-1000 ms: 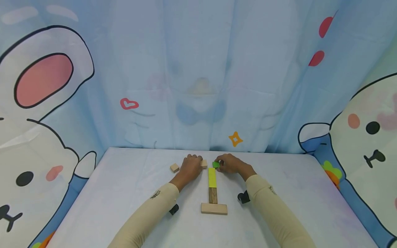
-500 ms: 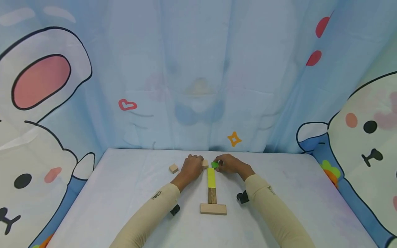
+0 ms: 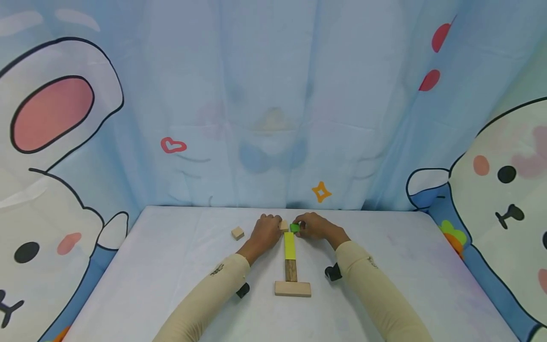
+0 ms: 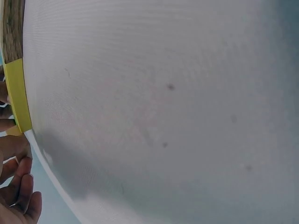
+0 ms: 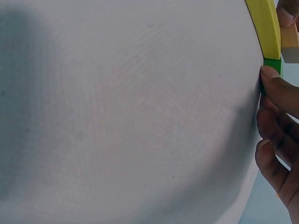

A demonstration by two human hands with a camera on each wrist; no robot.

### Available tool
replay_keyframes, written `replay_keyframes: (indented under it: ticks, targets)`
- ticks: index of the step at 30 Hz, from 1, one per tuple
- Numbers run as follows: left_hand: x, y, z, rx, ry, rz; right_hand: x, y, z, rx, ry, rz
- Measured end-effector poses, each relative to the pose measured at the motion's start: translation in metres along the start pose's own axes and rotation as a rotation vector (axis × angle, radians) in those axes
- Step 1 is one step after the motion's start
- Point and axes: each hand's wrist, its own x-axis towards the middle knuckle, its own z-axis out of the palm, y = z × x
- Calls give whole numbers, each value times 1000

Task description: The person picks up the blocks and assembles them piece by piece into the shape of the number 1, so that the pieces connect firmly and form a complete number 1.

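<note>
My left hand [image 3: 266,231] pinches a small plain wooden block [image 3: 284,226] just beyond the left side of a yellow block's far end. My right hand [image 3: 314,226] holds a small green block [image 3: 295,228] between thumb and fingers; in the right wrist view the green block [image 5: 273,66] meets the end of the yellow block [image 5: 265,28]. The yellow block [image 3: 289,246] lies in line with a dark wood-grain block [image 3: 291,270]. Across the near end of that line lies a light wooden plank [image 3: 292,289]. Fingers hide parts of both held blocks.
A loose wooden cube [image 3: 237,233] sits left of my left hand. All of it rests on a white-covered table [image 3: 367,304], whose far edge is close behind both hands. A printed curtain [image 3: 273,104] hangs behind that edge.
The plain wooden block in my left hand has moved slightly right, narrowing its gap to the green block. My right hand stays nearly still. The head view has shifted a little.
</note>
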Motion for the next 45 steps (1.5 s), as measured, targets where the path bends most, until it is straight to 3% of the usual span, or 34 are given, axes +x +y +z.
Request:
replay_keyframes:
  ticks: [23,45]
  targets:
    - [2,7,-4,-43,-45,15,-5,-1,-4,11,13,-53]
    - [4,6,-2,-64,-106,-4,-4,0,-1,12,18,-52]
